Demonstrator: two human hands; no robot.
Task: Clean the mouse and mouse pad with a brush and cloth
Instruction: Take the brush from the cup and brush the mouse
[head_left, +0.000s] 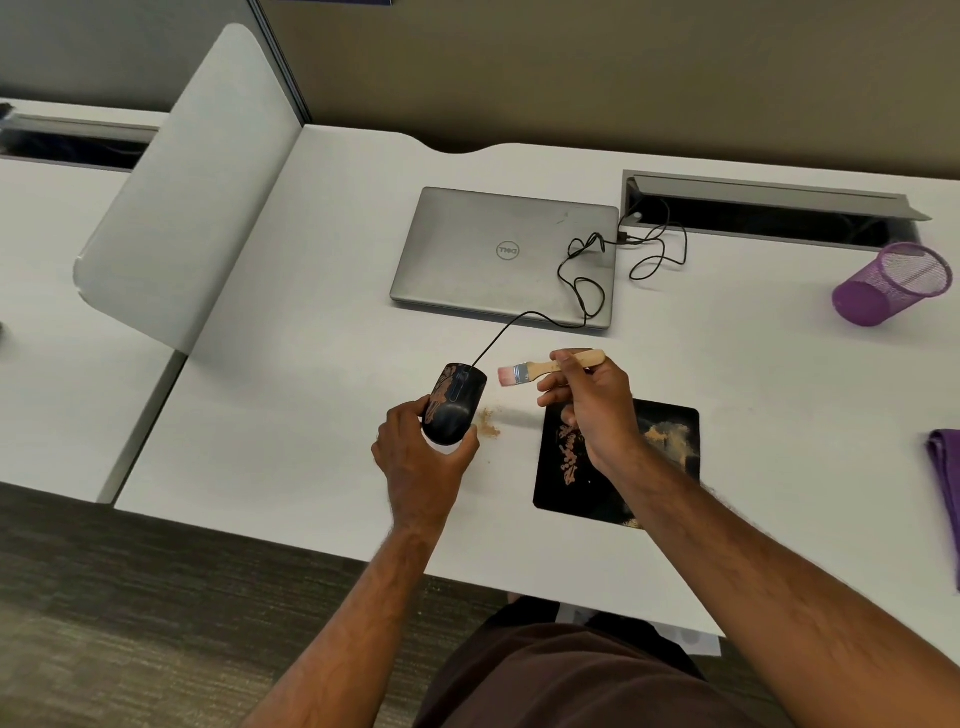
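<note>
Gripping the dusty mouse (453, 404), the left hand (421, 467) lifts it; right hand (592, 410) pinches the brush (545, 367), bristles just right of the mouse, above the pad (660, 467).

The closed laptop (501, 257) lid bears a round "Dell" logo (seen upside down).

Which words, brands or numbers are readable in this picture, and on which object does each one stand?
"DELL", seen upside down in a round logo, on the lid of the closed laptop.
No readable text on the mouse, brush or mouse pad.
</note>
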